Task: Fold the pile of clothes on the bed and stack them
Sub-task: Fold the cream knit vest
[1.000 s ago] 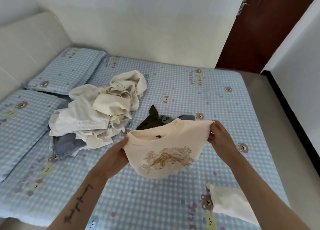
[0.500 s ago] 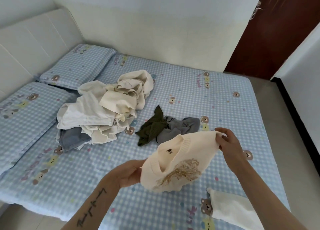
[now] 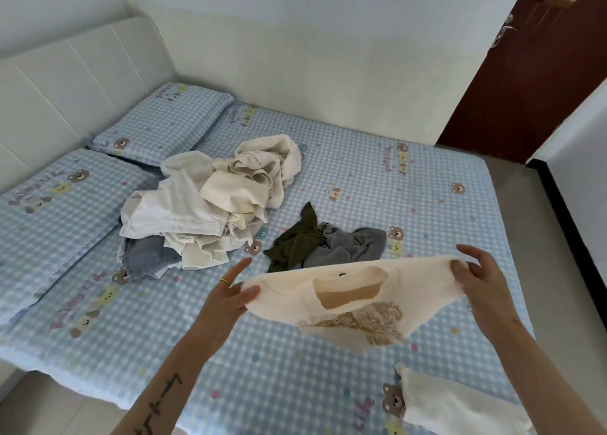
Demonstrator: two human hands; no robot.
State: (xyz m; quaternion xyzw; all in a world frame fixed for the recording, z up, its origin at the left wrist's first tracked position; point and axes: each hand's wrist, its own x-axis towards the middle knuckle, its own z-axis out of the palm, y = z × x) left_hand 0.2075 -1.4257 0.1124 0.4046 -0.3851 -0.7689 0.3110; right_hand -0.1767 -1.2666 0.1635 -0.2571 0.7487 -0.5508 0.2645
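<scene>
Cream sweater [image 3: 358, 298] held in the air above the bed's [image 3: 427, 185] near edge, long axis running left to right. Left hand [image 3: 226, 298] and right hand [image 3: 481, 282] each pinch one end, neckline facing up. Unfolded pile [image 3: 210, 201] lies farther left, toward the pillows.

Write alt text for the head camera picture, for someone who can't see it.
A person's left hand and right hand pinch a cream knit top by its shoulders, stretched above a blue checked bed. Behind it lie a heap of pale clothes and dark green and grey garments.
</scene>
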